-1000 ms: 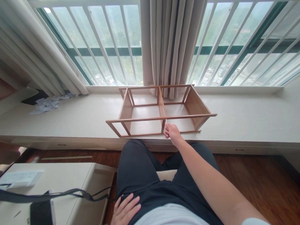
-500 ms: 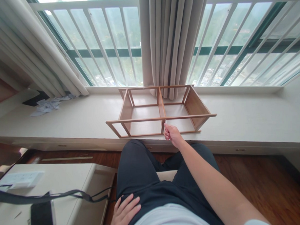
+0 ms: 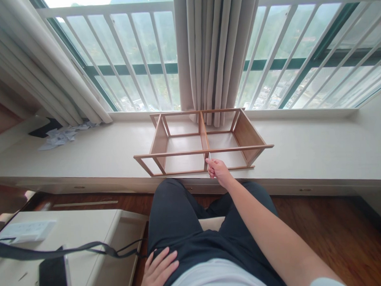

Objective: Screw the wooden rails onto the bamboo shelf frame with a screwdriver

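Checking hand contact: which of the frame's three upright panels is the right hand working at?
The middle divider. The right hand holds a thin tool at its front end; the two end panels stand untouched.

Right hand (image 3: 219, 171) pinches a thin tool (image 3: 209, 156) against the wooden frame (image 3: 203, 150).

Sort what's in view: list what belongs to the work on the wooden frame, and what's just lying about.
In hand:
- wooden shelf frame on the window ledge
- thin metal tool, held by the right hand

Lying about:
- crumpled papers
- phone
- black strap
- power strip
- left hand, resting on the thigh
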A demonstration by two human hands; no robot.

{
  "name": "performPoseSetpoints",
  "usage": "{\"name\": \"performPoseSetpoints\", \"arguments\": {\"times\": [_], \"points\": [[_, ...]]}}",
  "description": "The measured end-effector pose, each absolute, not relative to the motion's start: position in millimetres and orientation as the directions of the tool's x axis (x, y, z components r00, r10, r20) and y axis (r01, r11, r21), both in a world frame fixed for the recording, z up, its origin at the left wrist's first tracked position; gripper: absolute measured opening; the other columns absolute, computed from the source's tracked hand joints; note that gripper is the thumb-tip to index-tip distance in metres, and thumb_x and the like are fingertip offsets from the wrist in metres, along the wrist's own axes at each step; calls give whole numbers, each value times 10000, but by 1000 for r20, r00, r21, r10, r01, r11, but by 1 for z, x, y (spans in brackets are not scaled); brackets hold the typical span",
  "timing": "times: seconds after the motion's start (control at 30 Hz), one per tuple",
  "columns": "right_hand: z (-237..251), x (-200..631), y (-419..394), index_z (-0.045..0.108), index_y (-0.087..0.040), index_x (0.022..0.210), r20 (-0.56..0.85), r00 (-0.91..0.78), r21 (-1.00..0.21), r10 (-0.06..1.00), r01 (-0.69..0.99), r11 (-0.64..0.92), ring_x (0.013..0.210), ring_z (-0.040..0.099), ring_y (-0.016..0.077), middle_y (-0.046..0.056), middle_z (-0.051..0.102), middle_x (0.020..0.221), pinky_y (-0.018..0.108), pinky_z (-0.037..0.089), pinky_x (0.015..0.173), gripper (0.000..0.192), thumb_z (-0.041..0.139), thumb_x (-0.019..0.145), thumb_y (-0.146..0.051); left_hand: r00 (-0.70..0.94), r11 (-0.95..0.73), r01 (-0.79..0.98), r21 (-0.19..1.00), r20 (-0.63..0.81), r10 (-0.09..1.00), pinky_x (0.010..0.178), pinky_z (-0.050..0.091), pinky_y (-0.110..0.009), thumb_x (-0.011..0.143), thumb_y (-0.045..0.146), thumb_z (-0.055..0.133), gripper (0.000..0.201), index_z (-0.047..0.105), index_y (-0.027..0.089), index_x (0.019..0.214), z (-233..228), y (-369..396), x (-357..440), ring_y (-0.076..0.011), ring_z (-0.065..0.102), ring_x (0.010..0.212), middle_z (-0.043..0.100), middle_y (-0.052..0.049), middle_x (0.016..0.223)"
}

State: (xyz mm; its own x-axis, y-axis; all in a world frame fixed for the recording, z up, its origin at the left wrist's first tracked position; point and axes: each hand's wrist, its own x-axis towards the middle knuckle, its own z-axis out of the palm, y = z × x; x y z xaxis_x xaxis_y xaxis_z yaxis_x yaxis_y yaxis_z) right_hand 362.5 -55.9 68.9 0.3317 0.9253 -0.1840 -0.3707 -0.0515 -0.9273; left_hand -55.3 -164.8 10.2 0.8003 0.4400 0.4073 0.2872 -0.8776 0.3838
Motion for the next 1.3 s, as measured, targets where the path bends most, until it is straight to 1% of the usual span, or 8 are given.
{"name": "performPoseSetpoints", "arguments": {"times": [0.4, 0.5, 0.67, 0.8, 0.93, 1.0, 1.13, 1.3], "points": [[71, 362, -59, 416, -234, 754, -185, 347, -942, 919, -330, -65, 350, 342, 67, -118, 375, 432, 186, 274, 340, 497, 775, 728, -576, 778, -853, 314, 417, 402, 483, 1219, 243, -404, 1025, 510, 216, 547, 613, 337, 1359, 10, -168, -54, -220, 536, 1341, 671, -20, 1336], [69, 364, -62, 438, -237, 807, -185, 364, -959, 913, -271, -87, 343, 334, 72, -124, 385, 424, 186, 255, 337, 488, 775, 717, -579, 776, -846, 335, 414, 388, 497, 1216, 257, -421, 1022, 515, 210, 556, 631, 341, 1341, 9, -169, -55, -227, 548, 1330, 679, -25, 1322], [58, 376, -84, 486, -236, 821, -180, 392, -983, 902, -51, -174, 362, 381, 99, -100, 441, 457, 206, 272, 348, 446, 763, 719, -570, 779, -852, 343, 396, 387, 493, 1205, 278, -417, 1022, 531, 206, 563, 639, 347, 1331, 9, -170, -55, -225, 568, 1308, 691, -20, 1304], [44, 402, -117, 538, -227, 834, -156, 409, -956, 899, 168, -242, 426, 425, 122, -91, 444, 494, 226, 318, 431, 399, 748, 725, -548, 781, -867, 324, 379, 410, 472, 1211, 259, -404, 1028, 520, 207, 559, 635, 334, 1336, 8, -168, -55, -217, 556, 1320, 682, -18, 1319], [32, 442, -158, 581, -206, 726, -98, 476, -813, 874, 468, -346, 556, 461, 150, -42, 489, 559, 263, 350, 557, 352, 692, 737, -540, 784, -862, 314, 397, 403, 472, 1216, 244, -402, 1029, 508, 212, 548, 622, 332, 1347, 9, -168, -54, -217, 544, 1333, 675, -17, 1331], [26, 461, -179, 589, -209, 720, -108, 507, -729, 855, 544, -415, 591, 490, 168, -15, 536, 595, 281, 364, 593, 339, 628, 769, -542, 776, -851, 323, 413, 400, 489, 1217, 247, -410, 1028, 510, 211, 547, 622, 337, 1346, 10, -169, -53, -221, 549, 1328, 679, -18, 1324], [6, 483, -217, 612, -218, 736, -149, 578, -643, 803, 560, -523, 608, 541, 193, 12, 598, 631, 296, 375, 603, 333, 592, 763, -549, 769, -836, 332, 437, 388, 508, 1217, 253, -429, 1024, 510, 215, 548, 624, 334, 1344, 13, -171, -52, -230, 554, 1322, 681, -27, 1320], [-20, 480, -239, 602, -219, 707, -21, 736, -694, 677, 477, -539, 604, 534, 208, 15, 568, 598, 313, 394, 609, 403, 512, 790, -602, 779, -842, 344, 416, 373, 503, 1213, 268, -428, 1025, 508, 214, 552, 642, 337, 1329, 12, -170, -54, -227, 552, 1325, 679, -23, 1323]]}}
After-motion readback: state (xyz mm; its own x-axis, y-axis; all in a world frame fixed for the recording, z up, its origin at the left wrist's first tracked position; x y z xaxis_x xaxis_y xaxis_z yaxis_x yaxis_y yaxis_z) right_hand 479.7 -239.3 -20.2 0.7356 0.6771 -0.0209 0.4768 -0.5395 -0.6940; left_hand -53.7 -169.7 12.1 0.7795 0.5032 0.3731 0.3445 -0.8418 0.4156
